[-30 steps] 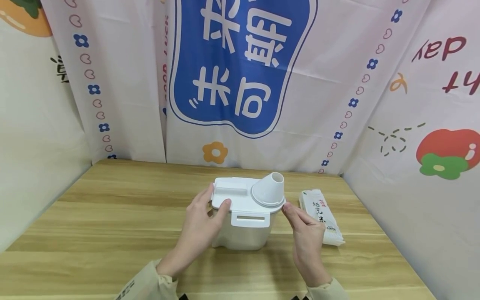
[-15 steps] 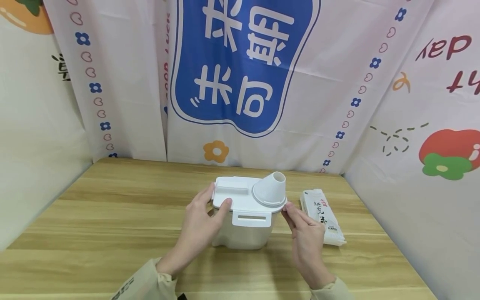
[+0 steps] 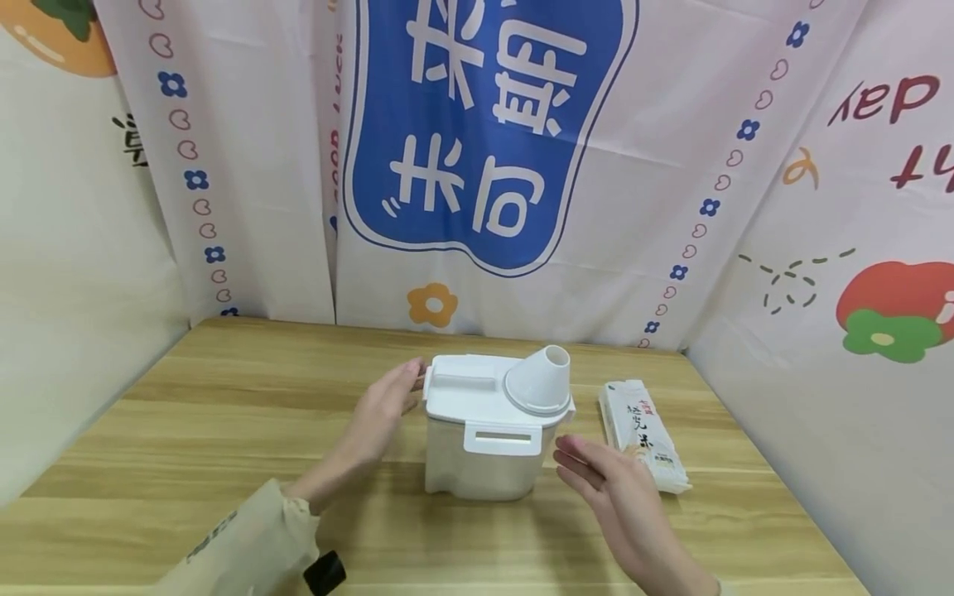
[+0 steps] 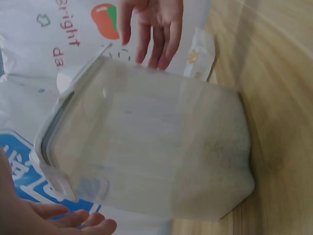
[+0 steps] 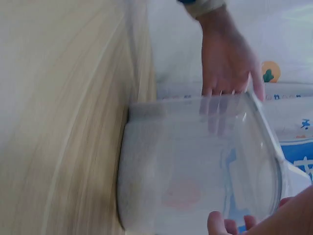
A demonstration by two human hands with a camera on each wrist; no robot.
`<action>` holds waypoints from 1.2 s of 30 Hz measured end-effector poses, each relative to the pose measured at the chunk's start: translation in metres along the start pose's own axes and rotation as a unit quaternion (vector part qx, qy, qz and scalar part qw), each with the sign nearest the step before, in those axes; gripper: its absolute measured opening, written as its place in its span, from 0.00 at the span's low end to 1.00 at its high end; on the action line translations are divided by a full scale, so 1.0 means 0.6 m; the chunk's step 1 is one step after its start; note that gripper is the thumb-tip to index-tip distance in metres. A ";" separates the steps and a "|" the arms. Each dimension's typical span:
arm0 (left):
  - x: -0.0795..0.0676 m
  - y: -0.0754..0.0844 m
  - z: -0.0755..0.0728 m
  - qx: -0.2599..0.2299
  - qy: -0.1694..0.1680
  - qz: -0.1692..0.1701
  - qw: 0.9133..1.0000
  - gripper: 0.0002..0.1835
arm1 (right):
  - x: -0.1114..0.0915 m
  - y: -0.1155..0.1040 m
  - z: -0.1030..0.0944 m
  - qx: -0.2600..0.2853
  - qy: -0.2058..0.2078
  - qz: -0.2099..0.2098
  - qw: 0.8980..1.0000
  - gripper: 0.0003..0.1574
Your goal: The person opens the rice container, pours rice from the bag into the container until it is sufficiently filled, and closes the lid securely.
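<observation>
A translucent storage container (image 3: 480,476) stands upright on the table, covered by a white lid (image 3: 462,403) with a cone-shaped spout (image 3: 535,382) at its right end. A slotted latch flap (image 3: 503,439) sticks out at the front. Pale grainy contents show low down through the wall in the left wrist view. My left hand (image 3: 376,418) is at the container's left end, fingers extended; contact is hard to tell. Beside the right end, my right hand (image 3: 622,497) is apart from it with loosely straight fingers. Neither hand grips anything.
A white plastic packet (image 3: 644,434) with dark lettering lies to the right, just behind my right hand. Printed cloth (image 3: 253,207) hangs at the back and both sides of the wooden table (image 3: 186,463).
Both hands have let go of the lid's ends. My left hand has shifted left and its thumb has come off the lid; my right hand has dropped lower and opened.
</observation>
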State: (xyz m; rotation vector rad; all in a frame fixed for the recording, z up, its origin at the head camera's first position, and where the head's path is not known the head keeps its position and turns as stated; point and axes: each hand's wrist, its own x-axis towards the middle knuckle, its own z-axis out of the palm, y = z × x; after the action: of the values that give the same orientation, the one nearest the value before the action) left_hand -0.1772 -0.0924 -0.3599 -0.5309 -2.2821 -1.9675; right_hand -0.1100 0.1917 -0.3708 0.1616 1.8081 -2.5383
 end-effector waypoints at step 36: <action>0.037 -0.009 -0.002 -0.061 -0.006 -0.035 0.997 0.29 | -0.016 -0.019 0.085 -0.051 -0.077 0.021 0.996 0.54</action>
State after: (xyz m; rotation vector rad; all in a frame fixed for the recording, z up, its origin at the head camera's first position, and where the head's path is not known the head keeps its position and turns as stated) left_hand -0.1998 -0.0896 -0.3585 -0.4800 -2.2277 -2.1546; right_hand -0.1049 0.1467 -0.3427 0.0025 1.8493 -2.3517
